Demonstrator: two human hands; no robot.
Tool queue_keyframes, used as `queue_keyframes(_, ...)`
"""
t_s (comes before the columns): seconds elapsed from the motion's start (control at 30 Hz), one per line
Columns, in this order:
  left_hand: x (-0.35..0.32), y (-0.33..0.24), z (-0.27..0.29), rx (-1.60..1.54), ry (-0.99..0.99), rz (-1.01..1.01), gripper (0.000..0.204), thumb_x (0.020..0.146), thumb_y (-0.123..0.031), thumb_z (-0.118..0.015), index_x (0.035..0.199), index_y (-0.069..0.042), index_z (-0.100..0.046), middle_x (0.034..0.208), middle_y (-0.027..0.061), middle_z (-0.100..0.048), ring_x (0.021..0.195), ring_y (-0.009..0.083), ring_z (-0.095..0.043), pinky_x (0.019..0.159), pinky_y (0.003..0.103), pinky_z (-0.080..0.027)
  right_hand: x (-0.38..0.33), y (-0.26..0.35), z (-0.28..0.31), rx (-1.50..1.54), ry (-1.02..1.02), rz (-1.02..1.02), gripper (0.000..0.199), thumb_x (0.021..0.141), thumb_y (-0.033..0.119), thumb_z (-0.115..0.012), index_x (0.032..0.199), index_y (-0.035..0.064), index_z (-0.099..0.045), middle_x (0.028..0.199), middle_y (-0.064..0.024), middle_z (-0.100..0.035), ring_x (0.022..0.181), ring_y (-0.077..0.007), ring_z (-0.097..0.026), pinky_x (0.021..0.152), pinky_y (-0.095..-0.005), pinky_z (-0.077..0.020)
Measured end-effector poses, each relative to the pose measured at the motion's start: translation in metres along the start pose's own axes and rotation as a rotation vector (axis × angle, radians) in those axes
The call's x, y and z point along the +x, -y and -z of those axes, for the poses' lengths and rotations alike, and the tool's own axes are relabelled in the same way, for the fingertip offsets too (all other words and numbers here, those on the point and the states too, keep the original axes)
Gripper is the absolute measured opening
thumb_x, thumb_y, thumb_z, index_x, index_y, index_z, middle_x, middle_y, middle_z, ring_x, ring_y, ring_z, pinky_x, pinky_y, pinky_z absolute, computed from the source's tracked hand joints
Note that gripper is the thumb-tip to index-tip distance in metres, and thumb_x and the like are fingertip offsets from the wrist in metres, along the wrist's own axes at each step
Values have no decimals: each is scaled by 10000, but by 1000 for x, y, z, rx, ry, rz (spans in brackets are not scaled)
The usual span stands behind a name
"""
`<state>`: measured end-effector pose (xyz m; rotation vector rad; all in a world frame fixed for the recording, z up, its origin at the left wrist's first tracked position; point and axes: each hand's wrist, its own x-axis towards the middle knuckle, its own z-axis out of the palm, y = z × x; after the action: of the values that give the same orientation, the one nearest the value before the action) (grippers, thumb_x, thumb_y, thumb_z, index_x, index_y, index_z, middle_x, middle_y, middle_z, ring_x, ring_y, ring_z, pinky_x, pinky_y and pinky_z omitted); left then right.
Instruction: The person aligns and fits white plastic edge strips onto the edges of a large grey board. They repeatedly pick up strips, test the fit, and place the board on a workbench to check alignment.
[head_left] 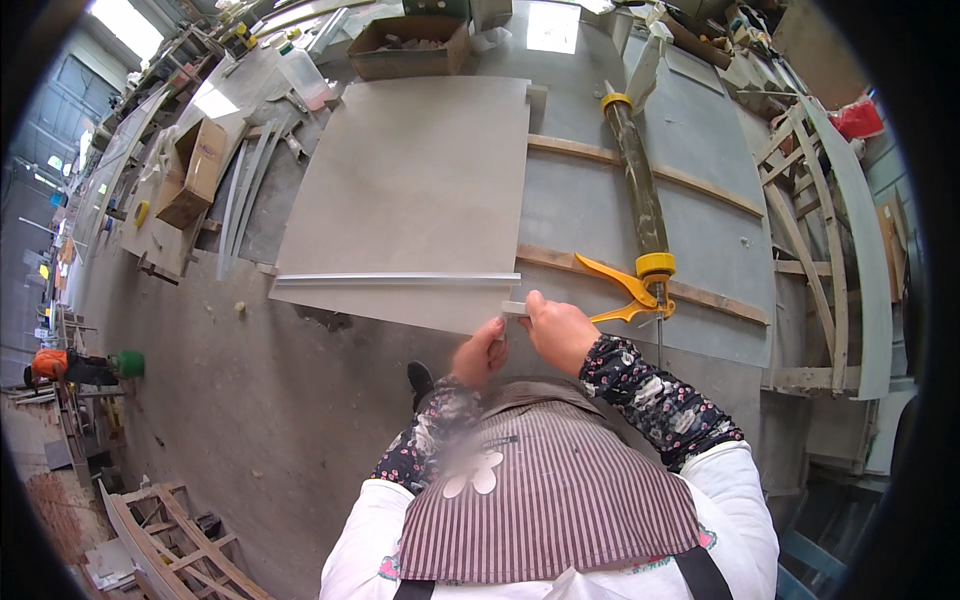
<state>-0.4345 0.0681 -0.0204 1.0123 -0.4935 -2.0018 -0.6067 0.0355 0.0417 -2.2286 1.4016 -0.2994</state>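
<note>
A small pale, flat-ended piece (514, 309) is pinched in my right hand (562, 332), just past the panel's near edge. My left hand (480, 356) is closed right beside it with the thumb up; what its fingers grip is hidden. Beyond my hands lies a large light grey panel (420, 180). A thin silvery strip (400, 279) runs across it, close to its near edge. To the right of the panel rests a caulking gun (640, 200) with yellow handle and end caps and a long dark barrel, its handle near my right hand.
Wooden battens (640, 172) lie on the grey table right of the panel. An open cardboard box (410, 48) stands at the far edge, another box (193, 172) at left. Wooden frames stand at right and lower left. Far left, a person in orange (62, 366) is near a green bucket (127, 364).
</note>
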Motion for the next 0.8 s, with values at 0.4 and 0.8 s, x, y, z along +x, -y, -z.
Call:
queue_keyframes(0.4, 7, 12, 5, -21, 41, -42, 409, 977, -343, -442, 633, -148, -340, 517, -30, -281, 439, 99, -267, 428, 263, -231, -1, -8, -12, -29, -68, 79, 222, 884, 141, -576, 904, -5, -411, 710, -217, -600, 695, -413, -607, 602, -470, -498)
queue_keyframes(0.8, 18, 23, 16, 81, 90, -67, 394, 975, -354, -454, 650, -144, -374, 524, -35, -302, 436, 91, -272, 421, 256, -230, -4, -6, -20, 31, -115, 31, 171, 843, 88, -555, 911, -7, -431, 712, -220, -608, 684, -405, -610, 597, -473, -498)
